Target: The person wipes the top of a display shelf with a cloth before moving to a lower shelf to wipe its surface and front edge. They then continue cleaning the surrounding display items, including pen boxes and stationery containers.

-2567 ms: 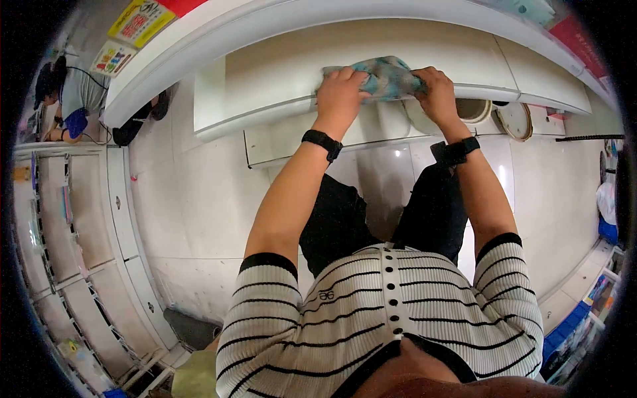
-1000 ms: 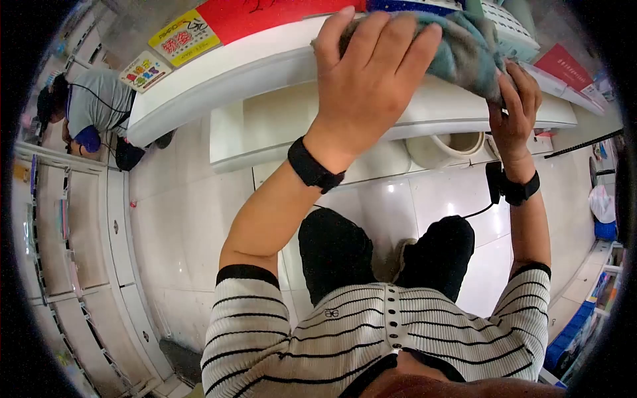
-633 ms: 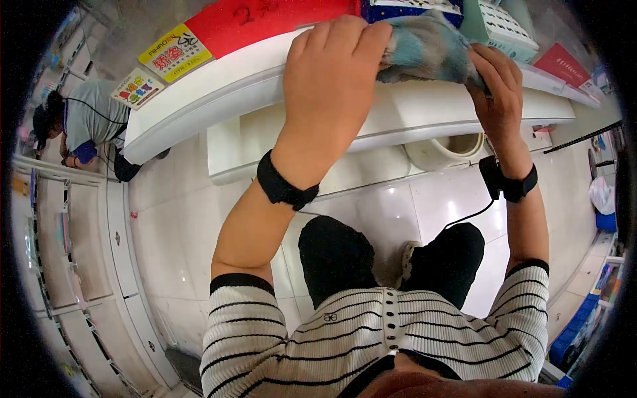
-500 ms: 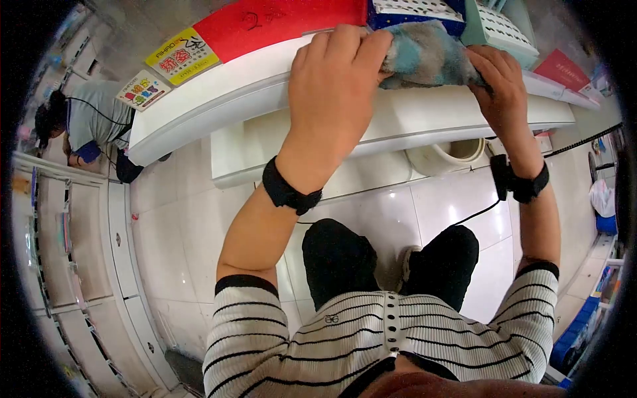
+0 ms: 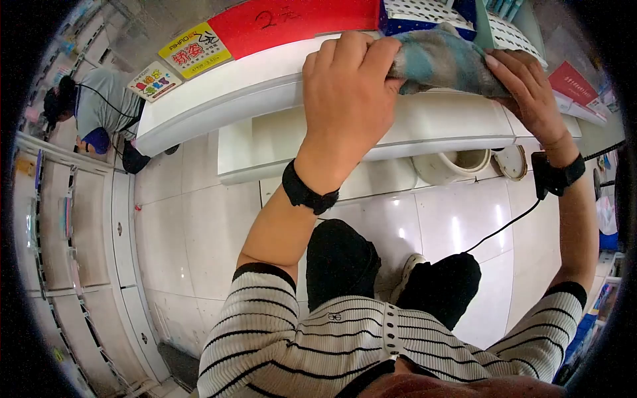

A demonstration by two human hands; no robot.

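A grey and teal checked cloth [image 5: 444,61] stretches between my two hands above the front edge of the white shelf [image 5: 265,96]. My left hand [image 5: 352,89] pinches its left end, thumb under and fingers curled over. At the other end, my right hand [image 5: 531,89] grips the cloth with the fingers bent over it. The cloth looks worn and slightly folded. Just behind it stand a blue display box [image 5: 424,18] and a pale green display box [image 5: 507,33], both with perforated white tops.
A red sign [image 5: 285,23], a yellow label [image 5: 196,50] and a small white card [image 5: 154,81] line the shelf. Under it sit a white bucket [image 5: 448,166] and a round lid [image 5: 511,162]. Another person [image 5: 106,106] bends down at the left. Drawers [image 5: 123,229] run along the left.
The cloth has been drawn out wider and shifted right. My right hand has moved right and slightly down; my left hand has moved a little right. My view has shifted slightly.
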